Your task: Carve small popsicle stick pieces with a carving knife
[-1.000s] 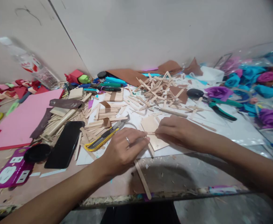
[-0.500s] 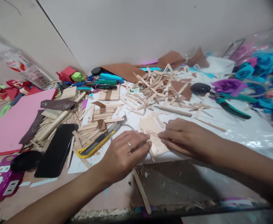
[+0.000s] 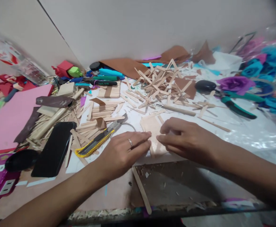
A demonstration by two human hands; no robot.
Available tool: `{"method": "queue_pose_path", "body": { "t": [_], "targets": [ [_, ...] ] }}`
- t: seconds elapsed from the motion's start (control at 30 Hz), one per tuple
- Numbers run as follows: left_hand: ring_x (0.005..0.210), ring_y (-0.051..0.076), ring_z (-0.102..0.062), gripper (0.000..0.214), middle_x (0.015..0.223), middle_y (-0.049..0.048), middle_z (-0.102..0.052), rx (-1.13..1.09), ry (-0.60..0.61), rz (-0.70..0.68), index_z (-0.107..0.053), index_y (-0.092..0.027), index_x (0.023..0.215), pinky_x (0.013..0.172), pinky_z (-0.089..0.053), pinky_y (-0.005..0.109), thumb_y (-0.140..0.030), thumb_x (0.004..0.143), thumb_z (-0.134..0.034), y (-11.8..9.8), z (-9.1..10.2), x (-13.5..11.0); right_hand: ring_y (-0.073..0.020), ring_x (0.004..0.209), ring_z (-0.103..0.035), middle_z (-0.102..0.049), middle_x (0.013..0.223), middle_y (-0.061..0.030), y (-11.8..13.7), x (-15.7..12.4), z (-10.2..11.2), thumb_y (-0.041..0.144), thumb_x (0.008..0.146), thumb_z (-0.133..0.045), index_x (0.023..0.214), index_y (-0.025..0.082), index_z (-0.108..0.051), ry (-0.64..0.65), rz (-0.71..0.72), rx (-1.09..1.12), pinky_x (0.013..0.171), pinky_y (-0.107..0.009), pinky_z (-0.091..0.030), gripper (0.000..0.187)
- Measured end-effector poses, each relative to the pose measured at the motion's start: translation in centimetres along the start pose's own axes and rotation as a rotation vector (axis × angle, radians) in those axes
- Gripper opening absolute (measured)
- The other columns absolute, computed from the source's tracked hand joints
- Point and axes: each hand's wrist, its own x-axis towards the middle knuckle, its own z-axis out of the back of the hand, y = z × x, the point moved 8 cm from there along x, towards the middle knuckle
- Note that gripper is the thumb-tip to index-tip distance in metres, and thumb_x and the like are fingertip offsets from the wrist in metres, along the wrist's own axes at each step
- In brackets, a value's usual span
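A thin, pale wooden board (image 3: 152, 122) lies at the front of the white paper, between my hands. My left hand (image 3: 126, 146), with a ring on one finger, has its index finger and thumb close together at the board's left side, on a narrow craft stick (image 3: 152, 152). From the right, my right hand (image 3: 186, 136) bends over the board with curled fingers, fingertips low on its surface. Whatever those fingers may grip is hidden. A yellow utility knife (image 3: 95, 143), blade out, is just left of my left hand. Behind the board rests a slim wooden-handled cutter (image 3: 177, 110).
A heap of craft sticks (image 3: 157, 83) is at the back, with stacked sticks (image 3: 107, 110) to the left. Green-handled pliers (image 3: 238, 107) lie right. A black phone (image 3: 54, 148) and pink sheet (image 3: 17, 116) are left. One craft stick (image 3: 141, 190) lies near the table edge.
My right fingers held a thin sliver over the board half a second ago; it no longer shows. My left hand stays at the board's left side. The view has shifted slightly.
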Motion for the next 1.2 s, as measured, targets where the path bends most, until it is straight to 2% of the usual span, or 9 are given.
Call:
{"method": "queue_pose_path", "body": {
  "t": [0.1,0.2,0.33,0.47,0.83,0.93,1.03,1.13,1.2],
  "targets": [
    [0.119,0.028,-0.075,0.025,0.128,0.0148,-0.077,0.005,0.002,-0.001,-0.067,-0.013,0.124,0.097,-0.066,0.044,-0.009,0.099,-0.064,0.1,-0.2,-0.1,-0.0254,0.097,-0.069,-0.076,0.108,-0.0141,0.4,-0.1,0.0,0.011,0.097,-0.058,0.107,0.017,-0.077,-0.049,0.045,0.014,0.082,-0.040,-0.058,0.022],
    [0.126,0.028,-0.071,0.025,0.132,0.0130,-0.076,-0.009,0.030,0.010,-0.067,-0.016,0.125,0.102,-0.063,0.046,-0.011,0.101,-0.063,0.3,-0.4,-0.2,-0.0280,0.112,-0.073,-0.079,0.118,-0.0142,0.0,-0.3,0.5,0.013,0.098,-0.061,0.119,0.018,-0.073,-0.098,0.055,0.074,0.097,-0.047,-0.061,0.024],
    [0.133,0.032,-0.066,0.024,0.137,0.0127,-0.074,0.000,0.080,0.028,-0.068,-0.017,0.124,0.105,-0.061,0.050,-0.015,0.101,-0.066,0.5,-0.8,-0.2,-0.0261,0.116,-0.073,-0.076,0.128,-0.0143,-0.7,-0.8,0.6,0.019,0.101,-0.063,0.118,0.020,-0.073,-0.071,0.047,0.105,0.096,-0.043,-0.063,0.020],
    [0.131,0.031,-0.068,0.023,0.134,0.0124,-0.075,0.051,0.064,0.047,-0.070,-0.017,0.121,0.106,-0.060,0.050,-0.021,0.099,-0.070,0.4,-0.7,0.0,-0.0270,0.125,-0.070,-0.076,0.130,-0.0146,-0.3,-0.9,0.0,0.016,0.098,-0.065,0.120,0.017,-0.074,-0.016,0.111,0.088,0.109,-0.046,-0.057,0.024],
    [0.135,0.034,-0.064,0.036,0.140,0.0198,-0.069,0.038,0.102,0.006,-0.068,-0.011,0.130,0.111,-0.056,0.053,-0.031,0.100,-0.071,0.0,-0.5,0.3,-0.0242,0.132,-0.067,-0.075,0.136,-0.0110,0.0,-0.7,0.0,0.012,0.098,-0.063,0.124,0.016,-0.071,-0.054,0.155,0.115,0.117,-0.043,-0.053,0.028],
    [0.146,0.035,-0.054,0.044,0.152,0.0219,-0.060,-0.003,0.150,0.012,-0.064,-0.016,0.139,0.115,-0.052,0.057,-0.039,0.102,-0.067,0.3,-0.4,0.1,-0.0286,0.126,-0.069,-0.076,0.133,-0.0119,-0.6,-0.5,1.9,0.016,0.100,-0.062,0.124,0.018,-0.071,-0.068,0.118,0.025,0.107,-0.047,-0.056,0.026],
    [0.157,0.039,-0.040,0.061,0.166,0.0237,-0.043,-0.014,0.251,0.021,-0.055,-0.023,0.153,0.121,-0.042,0.064,-0.054,0.100,-0.065,0.7,-0.9,-0.1,-0.0260,0.092,-0.072,-0.077,0.105,-0.0127,-2.8,-0.4,4.7,0.021,0.103,-0.057,0.110,0.018,-0.072,-0.106,-0.071,-0.071,0.075,-0.040,-0.055,0.017],
    [0.160,0.043,-0.031,0.073,0.172,0.0241,-0.032,-0.020,0.344,0.012,-0.049,-0.030,0.159,0.123,-0.035,0.068,-0.067,0.097,-0.062,0.9,-1.5,-0.3,-0.0216,0.066,-0.062,-0.068,0.076,-0.0069,-5.1,-1.0,4.6,0.039,0.105,-0.056,0.090,0.020,-0.066,0.090,-0.234,-0.139,0.059,-0.035,-0.041,0.026],
    [0.160,0.043,-0.032,0.076,0.172,0.0242,-0.031,-0.020,0.380,0.008,-0.048,-0.031,0.160,0.123,-0.034,0.069,-0.070,0.096,-0.060,0.9,-1.7,-0.3,-0.0187,0.055,-0.055,-0.062,0.066,-0.0029,-5.9,-1.7,3.5,0.050,0.100,-0.062,0.090,0.021,-0.063,0.238,-0.288,-0.134,0.054,-0.033,-0.032,0.030]
  ]
}}
